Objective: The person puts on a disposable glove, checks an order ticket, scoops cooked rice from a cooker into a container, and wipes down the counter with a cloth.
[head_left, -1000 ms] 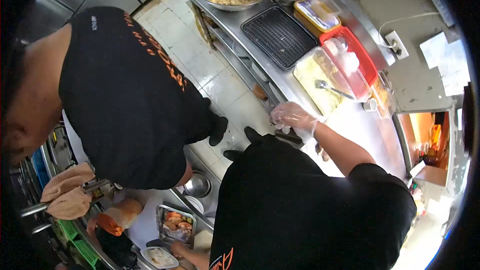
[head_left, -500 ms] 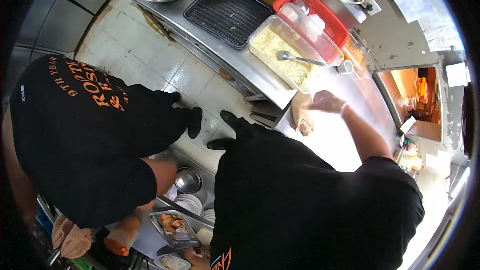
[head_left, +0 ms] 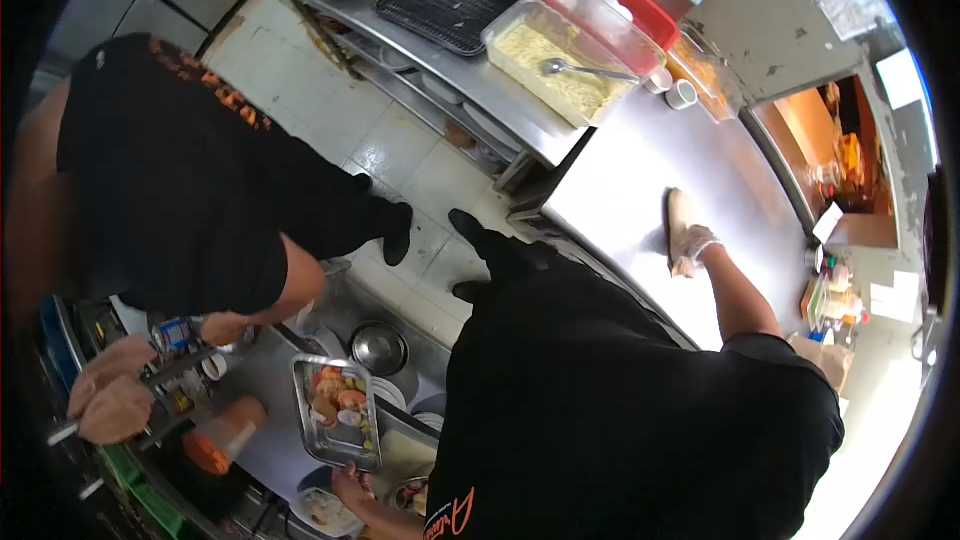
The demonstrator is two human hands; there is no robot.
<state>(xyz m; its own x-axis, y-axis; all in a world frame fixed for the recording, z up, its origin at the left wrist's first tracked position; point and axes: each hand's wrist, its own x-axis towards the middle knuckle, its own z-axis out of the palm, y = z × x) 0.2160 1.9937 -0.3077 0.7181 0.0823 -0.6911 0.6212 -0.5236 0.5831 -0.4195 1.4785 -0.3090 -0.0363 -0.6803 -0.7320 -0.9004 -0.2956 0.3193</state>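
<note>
My right hand (head_left: 694,242), in a clear plastic glove, presses a tan piece that looks like a folded cloth (head_left: 682,210) onto the bright steel counter (head_left: 610,175). The fingers are partly hidden by the glove and glare. At the lower left, my left hand (head_left: 350,485) is closed at the near edge of a metal tray (head_left: 372,435) of mixed orange, pale and green food. Just below that hand is a white dish (head_left: 325,512) of pale food.
A co-worker (head_left: 180,180) in black stands at left, a hand over the lower work surface. A tub of yellowish food (head_left: 560,65) with a spoon, a black tray (head_left: 452,2), a red basket (head_left: 640,15) and small white cups (head_left: 682,94) line the far counter. Bowls and plates stand beside the metal tray.
My right hand has moved from the counter's near corner toward its right part, with the tan piece under it. The metal tray has turned beside my left hand. The co-worker's arm has shifted; the view has swung.
</note>
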